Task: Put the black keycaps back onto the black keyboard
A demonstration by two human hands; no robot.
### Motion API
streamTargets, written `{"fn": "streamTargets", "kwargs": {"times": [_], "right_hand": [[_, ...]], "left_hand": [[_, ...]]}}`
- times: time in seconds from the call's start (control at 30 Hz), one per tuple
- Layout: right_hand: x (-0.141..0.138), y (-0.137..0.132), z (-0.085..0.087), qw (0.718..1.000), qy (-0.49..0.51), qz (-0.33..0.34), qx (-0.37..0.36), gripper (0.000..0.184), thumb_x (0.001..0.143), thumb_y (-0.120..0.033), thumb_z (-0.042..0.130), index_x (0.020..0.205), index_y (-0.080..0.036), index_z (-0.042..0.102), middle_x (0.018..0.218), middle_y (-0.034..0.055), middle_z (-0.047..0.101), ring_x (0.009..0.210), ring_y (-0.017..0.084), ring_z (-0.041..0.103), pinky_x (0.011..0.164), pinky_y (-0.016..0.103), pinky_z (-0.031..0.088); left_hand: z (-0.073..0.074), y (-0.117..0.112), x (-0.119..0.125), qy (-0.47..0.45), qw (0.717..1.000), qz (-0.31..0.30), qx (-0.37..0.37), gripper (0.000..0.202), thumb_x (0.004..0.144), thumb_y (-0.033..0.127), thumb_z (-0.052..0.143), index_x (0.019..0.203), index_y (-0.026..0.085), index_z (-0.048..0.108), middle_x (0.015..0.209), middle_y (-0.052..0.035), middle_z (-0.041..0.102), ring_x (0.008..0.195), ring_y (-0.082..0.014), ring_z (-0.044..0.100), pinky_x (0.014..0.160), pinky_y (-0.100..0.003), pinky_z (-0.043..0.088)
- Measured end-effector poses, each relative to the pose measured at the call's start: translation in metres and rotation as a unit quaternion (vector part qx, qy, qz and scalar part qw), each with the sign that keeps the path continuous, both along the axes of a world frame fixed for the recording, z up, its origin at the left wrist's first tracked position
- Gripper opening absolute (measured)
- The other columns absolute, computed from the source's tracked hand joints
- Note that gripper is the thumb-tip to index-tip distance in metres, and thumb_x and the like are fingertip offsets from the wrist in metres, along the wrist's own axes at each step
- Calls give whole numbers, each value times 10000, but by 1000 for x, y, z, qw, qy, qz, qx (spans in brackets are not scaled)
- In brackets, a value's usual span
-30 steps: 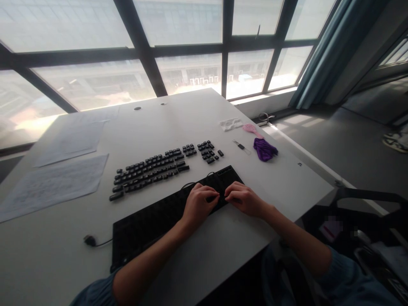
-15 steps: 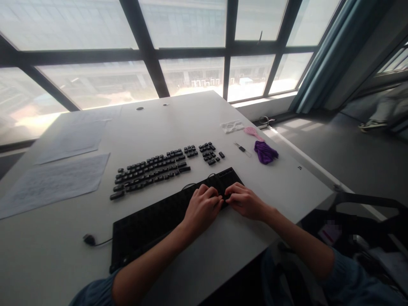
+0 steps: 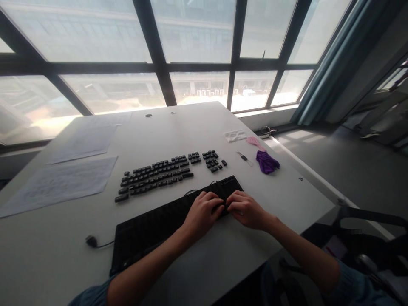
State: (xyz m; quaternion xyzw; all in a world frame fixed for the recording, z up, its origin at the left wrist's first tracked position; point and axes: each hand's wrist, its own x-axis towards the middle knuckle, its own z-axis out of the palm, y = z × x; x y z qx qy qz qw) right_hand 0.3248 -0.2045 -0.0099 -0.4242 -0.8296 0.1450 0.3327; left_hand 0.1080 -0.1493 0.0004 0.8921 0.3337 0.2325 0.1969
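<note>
The left hand (image 3: 204,212) and the right hand (image 3: 247,209) are both over the right part of a black keyboard (image 3: 149,231), with their fingertips just beside each other. On each hand the fingers are bent and the thumb comes near to them; I cannot tell whether they close upon some small thing, because this area is too dark. The keyboard lies on the white desk (image 3: 63,263) under both hands, and it extends from there to the left, passing behind the left forearm. Just beyond the left hand, a loop of thin cable (image 3: 191,192) shows at the far edge of the keyboard. Farther beyond this hand, loose black keycaps (image 3: 156,175) lie in slanting rows, and a smaller group of keycaps (image 3: 212,161) lies to their right, almost straight ahead of the hands. Well to the left of the left hand, a USB plug (image 3: 91,241) rests near the keyboard's end. Beyond the right hand there is a small tool with wire ends (image 3: 244,157); to the right of it are a purple cloth (image 3: 267,162) and a pink brush (image 3: 254,142), and a white cloth (image 3: 235,136) lies farther away. Far to the left of the hands, paper sheets (image 3: 73,182) are spread.
</note>
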Motion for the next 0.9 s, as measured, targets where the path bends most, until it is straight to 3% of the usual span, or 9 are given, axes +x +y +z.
{"fn": "streamTargets", "kwargs": {"times": [0.07, 0.17, 0.27, 0.37, 0.47, 0.9], "right_hand": [[4, 11, 7, 1000, 24, -12, 9, 156, 872, -80, 620, 896, -222, 681, 965, 58, 697, 923, 221, 601, 829, 381, 518], [16, 46, 17, 996, 40, -74, 32, 159, 901, -98, 611, 968, -216, 694, 942, 62, 703, 933, 221, 608, 841, 374, 511], [27, 95, 19, 993, -8, -107, 55, 163, 891, -97, 633, 987, -205, 707, 960, 67, 710, 963, 230, 609, 867, 380, 496], [31, 139, 13, 989, -90, -102, 65, 151, 865, -82, 671, 956, -193, 720, 966, 71, 724, 973, 230, 597, 875, 371, 478], [31, 164, 3, 986, -132, -76, 65, 158, 821, -56, 716, 887, -199, 731, 938, 59, 735, 962, 232, 590, 859, 362, 461], [30, 183, -8, 984, -167, -16, 54, 175, 810, -26, 690, 774, -195, 719, 854, 49, 727, 941, 228, 574, 838, 352, 425]], "left_hand": [[13, 12, -3, -7, 1000, 17, -14, 221, 902, 297, 667, 1106, 258, 742, 995, -41, 731, 931, -227, 611, 846, -371, 509], [33, 43, -4, -11, 998, 67, 17, 160, 878, 296, 691, 1008, 254, 775, 952, -46, 754, 915, -243, 636, 866, -383, 500], [38, 81, 4, 6, 991, 123, 54, 141, 875, 305, 685, 941, 253, 797, 939, -59, 763, 941, -264, 652, 886, -390, 494], [27, 111, 18, 55, 984, 161, 49, 148, 875, 306, 677, 929, 256, 805, 909, -71, 766, 946, -274, 664, 830, -365, 505], [13, 124, 30, 78, 982, 161, 55, 138, 864, 304, 696, 918, 248, 810, 870, -85, 759, 944, -280, 644, 807, -360, 499], [-15, 127, 48, 77, 985, 137, 72, 93, 825, 231, 738, 875, 237, 816, 895, -92, 745, 958, -285, 572, 809, -372, 483]]}}
